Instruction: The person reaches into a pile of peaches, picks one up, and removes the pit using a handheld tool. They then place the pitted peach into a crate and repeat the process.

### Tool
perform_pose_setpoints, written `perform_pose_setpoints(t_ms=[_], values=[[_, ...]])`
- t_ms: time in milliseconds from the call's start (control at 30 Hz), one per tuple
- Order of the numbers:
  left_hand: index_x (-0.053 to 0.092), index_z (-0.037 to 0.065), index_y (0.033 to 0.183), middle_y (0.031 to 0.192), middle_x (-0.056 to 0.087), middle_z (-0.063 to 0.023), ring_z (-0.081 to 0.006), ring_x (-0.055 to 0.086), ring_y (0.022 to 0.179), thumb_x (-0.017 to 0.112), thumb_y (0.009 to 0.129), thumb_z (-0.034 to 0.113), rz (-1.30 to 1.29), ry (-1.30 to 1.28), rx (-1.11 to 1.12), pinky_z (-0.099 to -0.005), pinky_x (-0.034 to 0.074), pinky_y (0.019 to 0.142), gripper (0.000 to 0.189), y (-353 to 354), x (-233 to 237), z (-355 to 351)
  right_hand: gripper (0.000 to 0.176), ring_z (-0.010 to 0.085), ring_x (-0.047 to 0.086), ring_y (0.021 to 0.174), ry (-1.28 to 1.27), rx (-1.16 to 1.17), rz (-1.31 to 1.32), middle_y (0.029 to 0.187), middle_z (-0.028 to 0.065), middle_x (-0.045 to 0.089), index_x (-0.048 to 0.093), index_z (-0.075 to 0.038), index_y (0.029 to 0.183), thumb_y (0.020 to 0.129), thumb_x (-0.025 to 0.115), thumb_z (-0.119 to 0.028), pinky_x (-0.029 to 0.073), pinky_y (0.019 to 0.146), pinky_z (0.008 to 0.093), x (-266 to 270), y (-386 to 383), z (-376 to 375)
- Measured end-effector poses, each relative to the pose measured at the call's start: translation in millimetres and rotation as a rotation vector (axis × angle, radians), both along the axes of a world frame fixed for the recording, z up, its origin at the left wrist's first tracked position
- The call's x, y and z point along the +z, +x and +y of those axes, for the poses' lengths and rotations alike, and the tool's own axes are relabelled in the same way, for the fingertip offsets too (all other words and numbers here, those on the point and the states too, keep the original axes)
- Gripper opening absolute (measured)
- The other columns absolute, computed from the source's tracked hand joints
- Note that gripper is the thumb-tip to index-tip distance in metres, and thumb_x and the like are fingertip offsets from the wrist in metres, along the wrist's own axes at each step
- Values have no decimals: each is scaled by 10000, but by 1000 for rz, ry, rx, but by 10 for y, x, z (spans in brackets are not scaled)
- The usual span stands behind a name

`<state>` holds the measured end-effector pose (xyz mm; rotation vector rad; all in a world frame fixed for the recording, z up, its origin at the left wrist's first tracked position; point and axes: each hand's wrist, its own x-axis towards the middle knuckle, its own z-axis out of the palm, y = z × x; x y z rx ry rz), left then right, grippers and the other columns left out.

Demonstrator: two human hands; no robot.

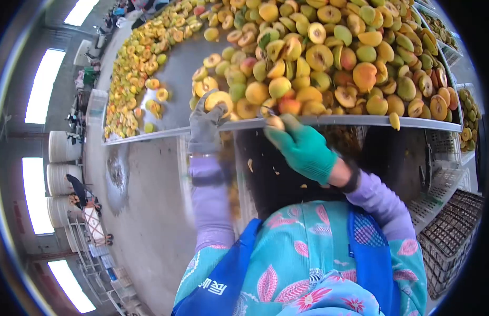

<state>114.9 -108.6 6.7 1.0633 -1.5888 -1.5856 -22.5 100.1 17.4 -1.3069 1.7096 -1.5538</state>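
Observation:
My left hand [206, 121], in a grey glove, is closed around a halved yellow peach [219, 101] at the near rim of the metal table [176, 68]. The peach's cut face is turned up. My right hand [305, 150], in a green glove, grips a small pitting tool [275, 122] with a pale rounded handle end and a curved metal tip. That tip is just above the table rim, to the right of the left hand and apart from its peach. A large heap of whole-looking and halved peaches [318, 58] lies right beyond both hands.
Smaller cut peach pieces [129, 79] are spread along the table's left side. Plastic crates [452, 237] stand at the right, with more fruit in crates [468, 118] beyond. Peelings or scraps dot the area below the rim. White tubs [64, 177] line the far left.

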Motion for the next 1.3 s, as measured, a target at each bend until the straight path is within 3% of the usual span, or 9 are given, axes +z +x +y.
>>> perform_pose_setpoints(t_ms=[67, 233, 467, 667, 900, 967, 1067, 1200, 1300], values=[[590, 23, 1138, 1001, 647, -120, -192, 637, 886, 617, 887, 128, 43, -222, -93, -308, 536, 779, 274, -77, 101, 495, 328, 399, 589, 733, 33, 7, 216, 745, 211, 588, 563, -44, 942, 972, 491, -362, 459, 629, 489, -49, 99, -180], [615, 26, 1049, 970, 647, -109, -248, 616, 863, 610, 906, 211, -294, -1081, -185, -362, 486, 771, 234, -299, 159, 950, 362, 412, 582, 721, 187, -104, 235, 770, 222, 600, 561, -14, 922, 980, 466, -359, 462, 634, 493, -175, 125, -139], [625, 1, 1097, 987, 656, -74, -159, 617, 833, 547, 962, 236, 326, 89, -58, -288, 495, 731, 282, -480, 49, 1025, 291, 433, 606, 670, 199, -152, 220, 707, 217, 609, 517, -42, 951, 951, 544, -332, 471, 575, 508, -211, 164, -10], [643, -41, 1044, 907, 654, -75, -116, 586, 802, 503, 989, 228, 255, -125, 131, -246, 492, 706, 308, -578, -114, 1062, 382, 450, 591, 724, 223, -87, 69, 752, 274, 591, 520, 0, 950, 975, 462, -377, 457, 631, 517, -315, 183, -5], [698, -5, 939, 717, 613, 8, -48, 494, 603, 556, 965, 272, -87, -306, -177, -198, 404, 550, 313, -613, 83, 964, 363, 240, 495, 477, -62, 9, -490, 624, 71, 543, 544, -63, 963, 979, 467, -417, 431, 483, 368, -555, 382, -53], [688, -8, 976, 832, 668, -43, -78, 569, 680, 540, 966, 219, -188, -182, -407, -217, 455, 627, 271, -601, 132, 774, 345, 126, 457, 431, 288, 252, -1238, 617, -12, 508, 588, -94, 993, 983, 472, -419, 412, 436, 293, -207, 216, 53], [697, 9, 964, 867, 694, -39, -64, 577, 693, 540, 970, 206, -87, -36, -499, -212, 456, 628, 253, -568, 29, 675, 346, 93, 404, 402, 73, 472, -1682, 570, -33, 455, 568, -134, 954, 986, 446, -457, 384, 413, 275, -208, 211, 106], [685, -2, 961, 842, 682, -53, -73, 571, 667, 547, 976, 278, -82, -97, -398, -207, 461, 583, 313, -627, -168, 824, 361, 108, 387, 418, 327, 148, -1110, 548, -34, 419, 488, -154, 826, 978, 436, -478, 330, 400, 267, -263, 324, 72], [631, -2, 1015, 792, 655, -85, -144, 598, 651, 512, 976, 362, 112, 352, -397, -245, 487, 584, 385, -604, -43, 958, 351, 109, 385, 422, 218, 559, -1720, 545, -48, 415, 513, -165, 844, 985, 423, -473, 337, 411, 264, -174, 152, 139]])
